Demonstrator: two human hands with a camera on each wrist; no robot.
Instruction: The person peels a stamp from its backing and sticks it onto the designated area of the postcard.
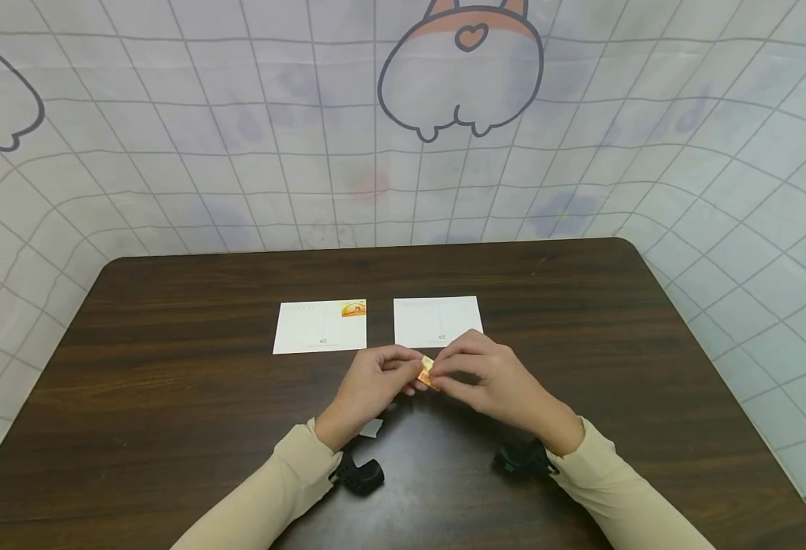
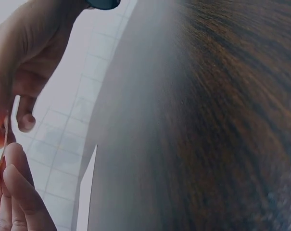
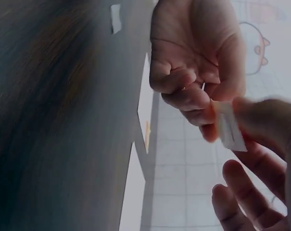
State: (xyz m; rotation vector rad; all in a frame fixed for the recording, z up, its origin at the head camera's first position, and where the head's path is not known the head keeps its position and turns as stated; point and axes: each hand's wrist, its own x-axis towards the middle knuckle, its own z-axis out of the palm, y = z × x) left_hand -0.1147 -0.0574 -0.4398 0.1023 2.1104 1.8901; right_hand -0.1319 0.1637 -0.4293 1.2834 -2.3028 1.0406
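On my feed the stamp (image 1: 426, 372) looked orangey-yellow, pale on the back, near the right card (image 1: 437, 317) at its 6 o'clock. Left hand (image 1: 367, 388) pinched it from 9 o'clock, right hand (image 1: 492, 382) from 3, both angled inward.

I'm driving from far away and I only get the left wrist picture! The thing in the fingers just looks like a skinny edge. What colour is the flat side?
Observer: In the head view, its flat side is orange and yellow; it's a small stamp-like piece.
Operator: Cool! I see only one white card on the table. Is there another?
Observer: Yes, the head view shows two, side by side: the left card and the right card.
Operator: Does the left one have any colourful bit on it?
Observer: It does: an orange-and-yellow rectangle sits in its upper right corner, as the head view shows.
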